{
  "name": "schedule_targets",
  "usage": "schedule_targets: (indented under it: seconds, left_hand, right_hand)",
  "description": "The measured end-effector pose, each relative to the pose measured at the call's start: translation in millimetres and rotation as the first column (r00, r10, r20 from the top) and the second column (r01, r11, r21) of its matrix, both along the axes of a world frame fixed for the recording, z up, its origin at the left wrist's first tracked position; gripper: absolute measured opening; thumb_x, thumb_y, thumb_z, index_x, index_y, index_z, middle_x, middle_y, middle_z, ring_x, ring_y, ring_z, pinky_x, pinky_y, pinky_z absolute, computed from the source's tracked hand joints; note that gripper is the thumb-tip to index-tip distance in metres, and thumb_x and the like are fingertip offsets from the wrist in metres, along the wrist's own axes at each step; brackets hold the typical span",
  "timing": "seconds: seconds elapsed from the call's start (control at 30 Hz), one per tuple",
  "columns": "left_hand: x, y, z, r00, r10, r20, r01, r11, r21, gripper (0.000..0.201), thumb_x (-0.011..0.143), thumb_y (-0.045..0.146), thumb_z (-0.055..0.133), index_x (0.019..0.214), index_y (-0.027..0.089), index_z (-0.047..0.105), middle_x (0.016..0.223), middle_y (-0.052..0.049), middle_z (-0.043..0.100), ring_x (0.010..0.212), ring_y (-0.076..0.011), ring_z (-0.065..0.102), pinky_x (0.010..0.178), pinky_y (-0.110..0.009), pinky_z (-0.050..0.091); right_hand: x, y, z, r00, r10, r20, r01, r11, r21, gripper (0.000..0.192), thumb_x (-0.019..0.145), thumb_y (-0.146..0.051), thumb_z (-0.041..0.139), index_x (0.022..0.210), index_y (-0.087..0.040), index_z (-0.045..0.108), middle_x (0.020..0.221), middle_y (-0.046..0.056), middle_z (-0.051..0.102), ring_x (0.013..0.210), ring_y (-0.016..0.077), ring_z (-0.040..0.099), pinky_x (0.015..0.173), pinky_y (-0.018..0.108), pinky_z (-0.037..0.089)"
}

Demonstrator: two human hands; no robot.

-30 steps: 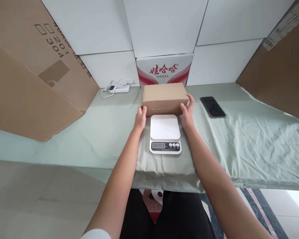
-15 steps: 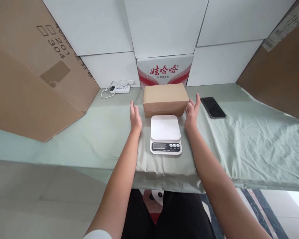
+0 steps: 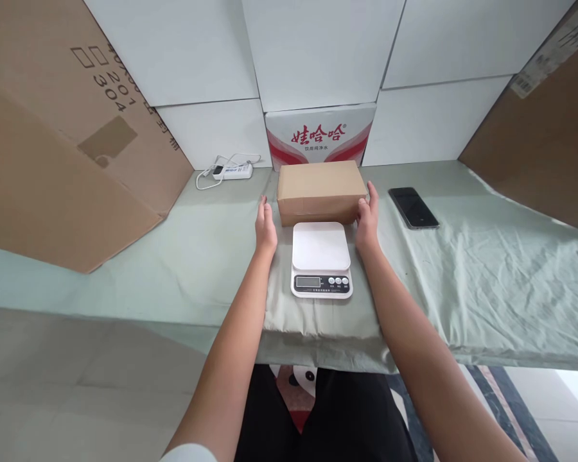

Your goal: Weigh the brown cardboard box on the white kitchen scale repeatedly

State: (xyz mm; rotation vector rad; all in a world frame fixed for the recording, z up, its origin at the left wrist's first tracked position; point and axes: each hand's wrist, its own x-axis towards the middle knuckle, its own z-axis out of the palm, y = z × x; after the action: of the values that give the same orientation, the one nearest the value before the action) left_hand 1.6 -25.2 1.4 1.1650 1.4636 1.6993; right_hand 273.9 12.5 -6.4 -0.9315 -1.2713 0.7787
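A closed brown cardboard box (image 3: pixel 322 186) sits on the cloth-covered table, right behind a white kitchen scale (image 3: pixel 320 250). The scale's plate is bare and its small display looks blank. My left hand (image 3: pixel 266 228) is upright just left of the box, fingers stretched, a narrow gap between them. On the other side, my right hand (image 3: pixel 368 221) lies along the box's right end with its fingers extended. It seems to touch the box's front right corner, though the exact contact is hard to make out. Neither hand grips anything.
A black smartphone (image 3: pixel 413 208) lies to the right. At the back left is a white power strip (image 3: pixel 232 172) with a cable. A red and white carton (image 3: pixel 320 138) stands behind the box. Large cardboard panels (image 3: pixel 77 147) flank the table (image 3: pixel 183 276).
My right hand has moved left, in against the box's right end. My left hand has shifted slightly right, closer to the box. Box and scale have stayed in place.
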Motion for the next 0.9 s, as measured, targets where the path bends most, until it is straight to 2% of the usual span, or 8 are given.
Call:
schedule_targets:
  seconds: [0.1, 0.3, 0.43, 0.53, 0.67, 0.9]
  left_hand:
    - [0, 0, -1.1, 1.0, -0.008, -0.01, 0.008, 1.0, 0.005, 0.101, 0.104, 0.093, 0.041, 0.173, 0.021, 0.055, 0.19, -0.015, 0.046, 0.183, -0.0309, 0.034, 0.151, -0.046, 0.027]
    - [0, 1, -2.6, 1.0, -0.025, 0.005, 0.025, 1.0, 0.0, 0.101, 0.103, 0.096, 0.042, 0.17, 0.022, 0.059, 0.188, -0.014, 0.05, 0.182, -0.0312, 0.036, 0.15, -0.045, 0.028]
    - [2, -1, -0.5, 0.998, -0.057, 0.019, 0.057, 0.998, -0.019, 0.095, 0.104, 0.093, 0.045, 0.166, 0.024, 0.064, 0.187, -0.012, 0.052, 0.181, -0.0314, 0.039, 0.151, -0.046, 0.028]
    - [3, -2, 1.1, 0.993, -0.119, 0.014, 0.12, 0.993, -0.01, 0.089, 0.105, 0.092, 0.044, 0.16, 0.026, 0.07, 0.181, -0.011, 0.06, 0.177, -0.0332, 0.045, 0.149, -0.049, 0.033]
    - [4, -3, 0.6, 0.978, -0.21, -0.003, 0.21, 0.978, -0.008, 0.093, 0.103, 0.095, 0.042, 0.153, 0.024, 0.074, 0.166, -0.015, 0.072, 0.164, -0.0384, 0.061, 0.141, -0.055, 0.044]
    - [6, -7, 3.4, 0.972, -0.235, 0.012, 0.236, 0.971, -0.035, 0.094, 0.099, 0.099, 0.047, 0.148, 0.025, 0.076, 0.163, -0.014, 0.075, 0.162, -0.0391, 0.063, 0.14, -0.053, 0.045]
  right_hand:
    - [-4, -5, 8.2, 0.997, -0.026, -0.077, 0.02, 0.997, -0.076, 0.083, 0.101, -0.068, 0.057, 0.175, -0.033, 0.04, 0.169, 0.01, 0.063, 0.162, 0.0356, 0.058, 0.144, 0.067, 0.039]
    - [-7, -13, 19.6, 0.997, -0.046, -0.059, 0.044, 0.999, -0.028, 0.078, 0.099, -0.07, 0.061, 0.167, -0.034, 0.053, 0.175, 0.008, 0.058, 0.174, 0.0353, 0.044, 0.15, 0.065, 0.028]
    - [-8, -15, 21.2, 0.997, -0.047, -0.058, 0.046, 0.999, -0.026, 0.076, 0.098, -0.069, 0.062, 0.165, -0.034, 0.057, 0.179, 0.006, 0.057, 0.176, 0.0356, 0.042, 0.152, 0.066, 0.023]
    - [-8, -15, 21.6, 0.996, -0.051, -0.075, 0.048, 0.998, -0.041, 0.078, 0.095, -0.068, 0.065, 0.163, -0.031, 0.058, 0.18, 0.006, 0.057, 0.175, 0.0362, 0.043, 0.152, 0.064, 0.023]
    - [-8, -15, 21.6, 0.997, -0.053, -0.057, 0.05, 0.997, -0.057, 0.077, 0.096, -0.069, 0.064, 0.163, -0.032, 0.058, 0.179, 0.005, 0.058, 0.176, 0.0343, 0.042, 0.152, 0.061, 0.025]
    - [-9, -15, 22.4, 0.998, -0.038, -0.049, 0.036, 0.998, -0.047, 0.078, 0.094, -0.068, 0.065, 0.163, -0.031, 0.06, 0.179, 0.006, 0.059, 0.174, 0.0342, 0.045, 0.152, 0.059, 0.026]
